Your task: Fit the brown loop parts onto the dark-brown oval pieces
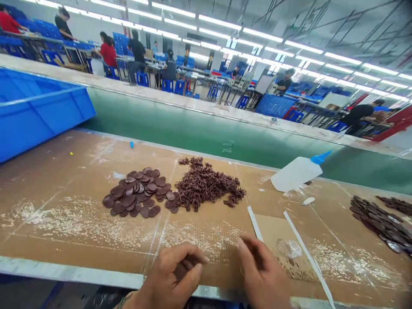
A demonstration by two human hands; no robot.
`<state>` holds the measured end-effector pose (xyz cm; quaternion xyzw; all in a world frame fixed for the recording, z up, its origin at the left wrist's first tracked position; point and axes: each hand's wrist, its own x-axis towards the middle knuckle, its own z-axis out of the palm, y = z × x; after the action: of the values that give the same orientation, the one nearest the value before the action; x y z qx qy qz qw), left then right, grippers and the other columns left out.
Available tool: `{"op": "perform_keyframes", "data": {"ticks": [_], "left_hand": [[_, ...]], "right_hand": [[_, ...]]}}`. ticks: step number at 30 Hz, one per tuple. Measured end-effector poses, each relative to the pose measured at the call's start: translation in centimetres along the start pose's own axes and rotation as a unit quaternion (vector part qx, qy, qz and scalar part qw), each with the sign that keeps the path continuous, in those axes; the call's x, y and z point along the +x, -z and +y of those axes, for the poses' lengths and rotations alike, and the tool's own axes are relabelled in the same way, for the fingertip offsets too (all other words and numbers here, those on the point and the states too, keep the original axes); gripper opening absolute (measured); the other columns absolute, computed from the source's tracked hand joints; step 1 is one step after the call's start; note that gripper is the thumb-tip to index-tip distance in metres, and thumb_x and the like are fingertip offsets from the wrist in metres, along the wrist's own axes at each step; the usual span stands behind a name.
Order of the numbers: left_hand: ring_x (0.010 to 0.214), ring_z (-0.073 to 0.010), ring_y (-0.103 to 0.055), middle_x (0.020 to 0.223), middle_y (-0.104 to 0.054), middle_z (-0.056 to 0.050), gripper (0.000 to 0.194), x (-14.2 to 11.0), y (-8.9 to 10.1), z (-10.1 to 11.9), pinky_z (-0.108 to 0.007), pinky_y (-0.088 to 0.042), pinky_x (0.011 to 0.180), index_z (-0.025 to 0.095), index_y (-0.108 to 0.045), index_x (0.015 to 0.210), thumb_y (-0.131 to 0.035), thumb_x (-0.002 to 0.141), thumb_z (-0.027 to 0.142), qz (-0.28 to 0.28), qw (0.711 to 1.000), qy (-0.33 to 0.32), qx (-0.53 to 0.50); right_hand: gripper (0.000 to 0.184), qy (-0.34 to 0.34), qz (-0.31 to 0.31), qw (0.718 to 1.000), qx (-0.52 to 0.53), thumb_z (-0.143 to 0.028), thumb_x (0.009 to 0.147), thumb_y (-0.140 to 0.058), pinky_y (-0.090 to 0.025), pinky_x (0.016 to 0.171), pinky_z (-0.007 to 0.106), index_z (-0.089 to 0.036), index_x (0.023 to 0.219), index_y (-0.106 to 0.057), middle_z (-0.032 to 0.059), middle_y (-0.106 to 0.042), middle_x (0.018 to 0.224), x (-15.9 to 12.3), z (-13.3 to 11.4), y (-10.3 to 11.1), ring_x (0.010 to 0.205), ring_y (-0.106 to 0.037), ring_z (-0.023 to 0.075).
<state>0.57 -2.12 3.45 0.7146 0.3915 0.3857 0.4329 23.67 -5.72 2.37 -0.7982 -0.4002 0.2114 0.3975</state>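
My left hand (174, 274) is over the front edge of the brown work surface, fingers loosely curled, thumb and forefinger slightly apart. I see nothing between them. Level with it, my right hand (264, 272) has its thumb and forefinger apart, also with nothing visible in it; its other fingers are partly hidden. Beyond my hands lie a pile of flat dark-brown discs (138, 193) and, touching it on the right, a heap of small curly dark-brown pieces (207, 182). A white squeeze bottle (294, 174) with a blue nozzle lies tilted at the back right.
A blue plastic crate (41, 109) stands at the back left. Right of my right hand, a taped cardboard sheet (273, 227) bears a clear round piece (288, 248). More dark discs (376, 219) lie far right. Dried whitish specks cover the board. Behind runs a green belt (180, 126); people work beyond.
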Motion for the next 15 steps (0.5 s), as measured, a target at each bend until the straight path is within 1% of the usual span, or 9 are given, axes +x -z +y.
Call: {"op": "perform_keyframes", "data": {"ticks": [1, 3, 4, 6, 8, 9, 11, 13, 15], "left_hand": [[0.080, -0.0169, -0.076, 0.093, -0.081, -0.001, 0.017, 0.1, 0.6, -0.2, -0.026, -0.061, 0.072, 0.025, -0.073, 0.102, -0.057, 0.095, 0.023, -0.011, 1.000, 0.016, -0.017], [0.080, -0.0174, -0.075, 0.091, -0.080, -0.002, 0.019, 0.3, 2.3, -0.6, -0.026, -0.061, 0.071, 0.025, -0.072, 0.102, -0.054, 0.100, 0.028, -0.006, 1.000, 0.026, -0.007], [0.078, -0.0178, -0.074, 0.088, -0.078, -0.002, 0.019, 0.6, 3.3, -0.9, -0.026, -0.060, 0.069, 0.024, -0.072, 0.102, -0.053, 0.101, 0.030, 0.017, 0.999, 0.020, 0.024], [0.076, -0.0192, -0.072, 0.089, -0.076, -0.003, 0.019, 1.1, 5.6, -1.6, -0.030, -0.059, 0.069, 0.024, -0.071, 0.105, -0.053, 0.102, 0.032, 0.076, 0.989, 0.000, 0.123], [0.083, -0.0221, -0.072, 0.103, -0.074, -0.005, 0.018, 1.6, 7.8, -2.2, -0.036, -0.059, 0.076, 0.025, -0.069, 0.110, -0.054, 0.102, 0.031, 0.116, 0.969, 0.002, 0.219], [0.090, -0.0242, -0.073, 0.113, -0.072, -0.007, 0.019, 1.8, 8.8, -2.5, -0.039, -0.059, 0.081, 0.024, -0.068, 0.113, -0.054, 0.101, 0.029, 0.117, 0.958, 0.014, 0.260], [0.102, -0.0284, -0.072, 0.126, -0.065, -0.012, 0.024, 2.0, 10.3, -2.9, -0.046, -0.059, 0.089, 0.022, -0.066, 0.120, -0.053, 0.100, 0.024, 0.093, 0.941, 0.053, 0.322], [0.105, -0.0303, -0.072, 0.131, -0.062, -0.015, 0.029, 2.1, 11.2, -3.1, -0.048, -0.059, 0.090, 0.019, -0.064, 0.125, -0.051, 0.099, 0.021, 0.067, 0.929, 0.082, 0.355], [0.105, -0.0299, -0.073, 0.134, -0.060, -0.015, 0.030, 2.2, 11.5, -3.0, -0.047, -0.059, 0.091, 0.019, -0.065, 0.126, -0.049, 0.101, 0.020, 0.054, 0.924, 0.093, 0.368]], "right_hand": [[0.061, 0.049, -0.048, 0.995, -0.075, -0.064, 0.094, -0.045, -0.054, 0.090, 0.041, -0.019, 0.129, -0.065, 0.0118, -0.073, 0.111, 1.9, -1.8, -1.1, 0.101, -0.069, 0.0303], [0.069, 0.098, -0.070, 0.984, -0.130, -0.055, 0.092, -0.040, -0.048, 0.099, 0.048, -0.013, 0.145, -0.054, 0.0166, -0.068, 0.124, 5.6, -4.6, -2.6, 0.112, -0.065, 0.0338], [0.071, 0.109, -0.074, 0.980, -0.152, -0.052, 0.091, -0.038, -0.045, 0.101, 0.052, -0.011, 0.147, -0.052, 0.0195, -0.065, 0.129, 7.0, -5.5, -3.1, 0.115, -0.063, 0.0365], [0.071, 0.119, -0.075, 0.973, -0.183, -0.050, 0.089, -0.037, -0.042, 0.102, 0.057, -0.008, 0.142, -0.057, 0.0246, -0.062, 0.132, 8.9, -6.4, -3.6, 0.117, -0.061, 0.0422], [0.067, 0.123, -0.084, 0.967, -0.208, -0.051, 0.088, -0.036, -0.042, 0.099, 0.059, -0.006, 0.129, -0.065, 0.0269, -0.064, 0.126, 9.3, -6.4, -3.8, 0.113, -0.062, 0.0453], [0.065, 0.125, -0.087, 0.965, -0.214, -0.052, 0.088, -0.035, -0.043, 0.098, 0.059, -0.007, 0.123, -0.067, 0.0268, -0.066, 0.122, 9.0, -6.2, -3.8, 0.112, -0.062, 0.0456], [0.063, 0.133, -0.089, 0.963, -0.217, -0.053, 0.087, -0.032, -0.044, 0.097, 0.057, -0.010, 0.115, -0.069, 0.0255, -0.069, 0.116, 8.1, -5.3, -3.5, 0.110, -0.064, 0.0444], [0.064, 0.135, -0.094, 0.965, -0.204, -0.058, 0.086, -0.032, -0.046, 0.099, 0.054, -0.014, 0.110, -0.071, 0.0231, -0.073, 0.115, 7.1, -3.7, -3.1, 0.111, -0.066, 0.0420], [0.064, 0.098, -0.119, 0.975, -0.162, -0.067, 0.083, -0.041, -0.050, 0.098, 0.050, -0.020, 0.110, -0.075, 0.0174, -0.076, 0.117, 6.0, -1.8, -2.7, 0.109, -0.070, 0.0388]]}}
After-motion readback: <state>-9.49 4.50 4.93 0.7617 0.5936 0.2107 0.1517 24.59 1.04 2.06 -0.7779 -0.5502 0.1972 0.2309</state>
